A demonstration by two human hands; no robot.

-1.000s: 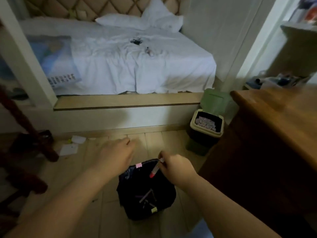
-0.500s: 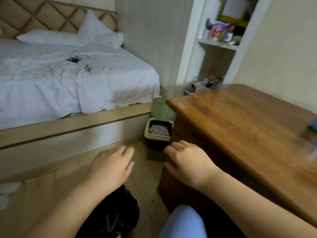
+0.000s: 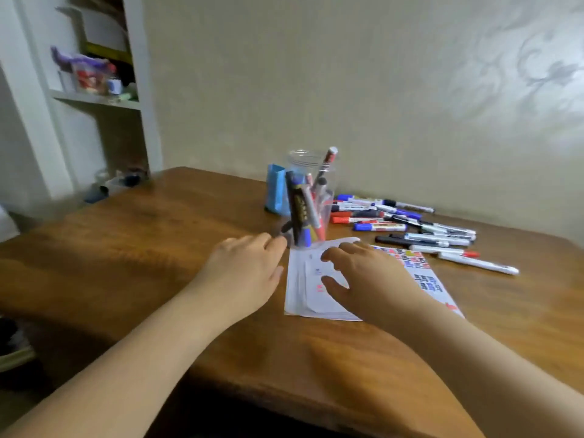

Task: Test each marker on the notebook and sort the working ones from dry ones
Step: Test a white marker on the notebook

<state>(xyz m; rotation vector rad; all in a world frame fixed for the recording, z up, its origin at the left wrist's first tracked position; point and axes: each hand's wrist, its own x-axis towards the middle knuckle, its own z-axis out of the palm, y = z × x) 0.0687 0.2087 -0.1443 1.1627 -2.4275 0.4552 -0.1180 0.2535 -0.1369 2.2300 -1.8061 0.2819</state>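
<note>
A white notebook (image 3: 316, 298) with coloured test marks lies on the wooden desk (image 3: 158, 248). Behind it stands a clear plastic jar (image 3: 311, 203) holding several markers. Several loose markers (image 3: 404, 227) lie scattered to the jar's right, near the wall. My left hand (image 3: 246, 273) hovers just left of the notebook, fingers relaxed, fingertips close to the jar's base. My right hand (image 3: 363, 276) hangs over the notebook with loosely spread fingers and holds nothing.
A blue box (image 3: 276, 192) stands left of the jar. A white shelf unit (image 3: 98, 99) with small items rises beyond the desk's far left corner. The wall runs close behind the markers.
My view swung from the black bin on the floor up to the desk. My right hand let the red-tipped marker go over the bin, and both hands moved above the desk.
</note>
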